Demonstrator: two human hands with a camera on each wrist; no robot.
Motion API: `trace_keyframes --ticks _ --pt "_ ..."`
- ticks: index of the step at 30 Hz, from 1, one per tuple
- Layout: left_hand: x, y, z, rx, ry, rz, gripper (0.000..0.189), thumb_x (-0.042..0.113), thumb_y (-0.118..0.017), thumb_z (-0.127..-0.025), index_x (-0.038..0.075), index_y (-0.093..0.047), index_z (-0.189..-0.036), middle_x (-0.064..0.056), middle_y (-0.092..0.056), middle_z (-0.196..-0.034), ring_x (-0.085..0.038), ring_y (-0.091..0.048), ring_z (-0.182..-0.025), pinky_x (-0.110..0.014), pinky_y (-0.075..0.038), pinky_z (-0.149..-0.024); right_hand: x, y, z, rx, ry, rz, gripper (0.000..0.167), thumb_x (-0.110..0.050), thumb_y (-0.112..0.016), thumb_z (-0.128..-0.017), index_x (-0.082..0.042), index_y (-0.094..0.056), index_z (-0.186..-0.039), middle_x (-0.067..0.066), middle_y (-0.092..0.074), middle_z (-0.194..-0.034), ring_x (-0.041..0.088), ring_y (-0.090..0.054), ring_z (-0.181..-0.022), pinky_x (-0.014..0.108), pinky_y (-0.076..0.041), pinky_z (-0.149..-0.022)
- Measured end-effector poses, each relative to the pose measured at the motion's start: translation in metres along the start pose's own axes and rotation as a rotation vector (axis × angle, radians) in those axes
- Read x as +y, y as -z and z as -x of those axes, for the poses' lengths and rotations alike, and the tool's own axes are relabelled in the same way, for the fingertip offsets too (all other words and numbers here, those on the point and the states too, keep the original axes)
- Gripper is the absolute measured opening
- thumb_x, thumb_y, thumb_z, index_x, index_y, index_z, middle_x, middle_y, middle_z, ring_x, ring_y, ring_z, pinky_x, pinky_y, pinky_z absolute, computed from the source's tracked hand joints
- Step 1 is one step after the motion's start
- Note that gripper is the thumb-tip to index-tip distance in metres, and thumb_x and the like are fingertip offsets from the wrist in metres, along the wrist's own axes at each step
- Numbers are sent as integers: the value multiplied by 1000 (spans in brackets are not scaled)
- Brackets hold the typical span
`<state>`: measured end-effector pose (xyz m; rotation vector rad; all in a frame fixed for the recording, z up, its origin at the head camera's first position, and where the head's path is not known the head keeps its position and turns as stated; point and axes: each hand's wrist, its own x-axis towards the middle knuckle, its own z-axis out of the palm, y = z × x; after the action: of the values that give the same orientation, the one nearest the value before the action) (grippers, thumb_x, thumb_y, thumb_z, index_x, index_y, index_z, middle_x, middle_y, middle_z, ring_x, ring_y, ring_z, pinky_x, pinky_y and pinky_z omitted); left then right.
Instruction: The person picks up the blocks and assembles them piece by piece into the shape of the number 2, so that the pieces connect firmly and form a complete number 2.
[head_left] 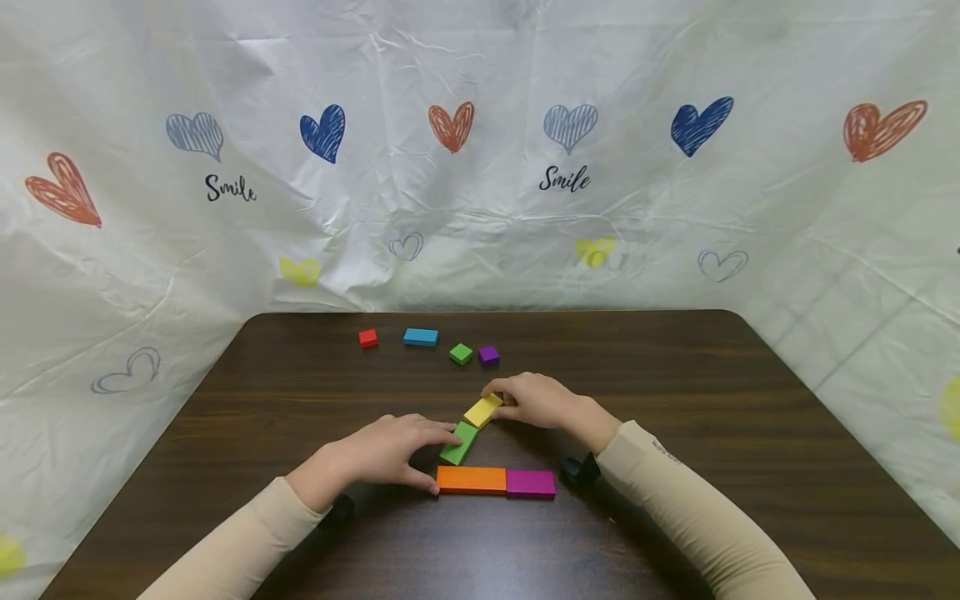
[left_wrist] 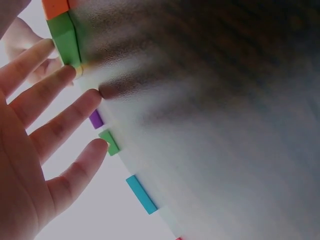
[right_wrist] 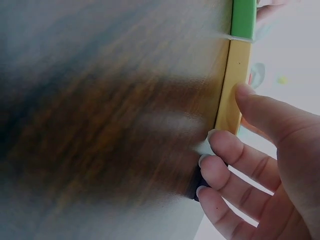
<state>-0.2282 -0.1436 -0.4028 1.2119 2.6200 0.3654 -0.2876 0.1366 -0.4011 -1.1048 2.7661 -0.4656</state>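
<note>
A long green block [head_left: 458, 450] lies slanted on the table, its far end meeting a yellow block [head_left: 481, 412]. My right hand [head_left: 542, 401] pinches the yellow block, thumb on its near side and index finger at its far end. The left hand [head_left: 386, 448] spreads over the green block with fairly straight fingers, fingertips on it. Its thumb tip is right at the left end of an orange block [head_left: 471, 480]. Against the orange one's right end sits a magenta block [head_left: 531, 484], making a straight row in front of the slanted pair.
Farther back on the dark wooden table [head_left: 637, 358] lie a small red block [head_left: 367, 338], a blue oblong block [head_left: 421, 337], a small green block [head_left: 461, 354] and a small purple block [head_left: 489, 356]. A white sheet with printed hearts [head_left: 480, 192] hangs behind the table.
</note>
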Motion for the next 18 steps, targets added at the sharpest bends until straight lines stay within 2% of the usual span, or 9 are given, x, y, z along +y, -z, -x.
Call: trace_keyframes --ticks 18 --pt "3 0 0 8 3 -7 66 47 -81 -86 22 -60 -144 3 -52 -152 -22 -52 -132 -51 -48 -99 1 1 -1 5 93 3 34 -19 -72 -98 -12 -69 -131 -6 -54 -86 9 -48 -75 26 -42 -67"
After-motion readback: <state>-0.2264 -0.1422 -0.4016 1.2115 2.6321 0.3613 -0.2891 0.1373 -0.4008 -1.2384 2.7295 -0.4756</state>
